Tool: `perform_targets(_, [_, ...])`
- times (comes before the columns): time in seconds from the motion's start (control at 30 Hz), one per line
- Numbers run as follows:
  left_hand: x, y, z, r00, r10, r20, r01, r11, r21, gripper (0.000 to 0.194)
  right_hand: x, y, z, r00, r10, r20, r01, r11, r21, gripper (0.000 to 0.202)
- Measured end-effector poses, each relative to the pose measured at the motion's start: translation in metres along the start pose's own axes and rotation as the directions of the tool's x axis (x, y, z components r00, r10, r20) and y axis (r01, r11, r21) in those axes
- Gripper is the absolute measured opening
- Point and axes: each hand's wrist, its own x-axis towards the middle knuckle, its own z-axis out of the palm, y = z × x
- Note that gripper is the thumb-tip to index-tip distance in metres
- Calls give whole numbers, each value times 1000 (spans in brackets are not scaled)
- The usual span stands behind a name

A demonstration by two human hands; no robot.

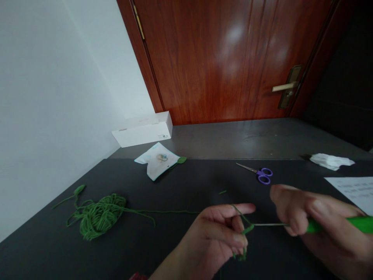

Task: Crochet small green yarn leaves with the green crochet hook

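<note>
The box point(145, 130) lies behind the packet point(157, 165), yarn point(101, 217) left, scissors point(259, 175) right.

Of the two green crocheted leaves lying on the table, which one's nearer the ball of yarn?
The far-left leaf, just beyond the ball of green yarn. The other leaf lies farther back, at the right corner of the white packet.

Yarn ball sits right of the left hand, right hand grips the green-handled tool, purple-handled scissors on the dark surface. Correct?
No, one miss: the yarn ball sits left of the left hand, per the head view. Right hand does grip the green-handled tool; purple-handled scissors are on the dark surface.
</note>
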Motion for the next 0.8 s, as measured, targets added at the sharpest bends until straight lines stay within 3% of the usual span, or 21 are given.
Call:
perform_targets(0.1, [0,-1,-2,999,6,38,-6,1000,2,49,10,-4,10,978,208,7,-203,946,252,44])
perform_targets(0.27, [0,-4,0,989,124,-83,-112,984,142,39,9,3,24,885,463,38,-432,791,433,44])
perform_targets(0.4, [3,-6,4,983,167,-77,-148,966,213,49,1,10,32,873,485,49,-455,776,437,43])
perform_targets(0.53, [5,-11,0,978,206,-42,-183,932,314,45,-2,13,36,846,531,51,-485,725,489,41])
perform_targets(0.7, [6,-15,-13,971,217,-100,-168,917,363,72,1,15,34,841,538,61,-477,684,552,40])
perform_targets(0.8, [5,-13,-15,947,292,-135,-207,875,437,71,2,16,33,842,539,36,-465,690,555,38])
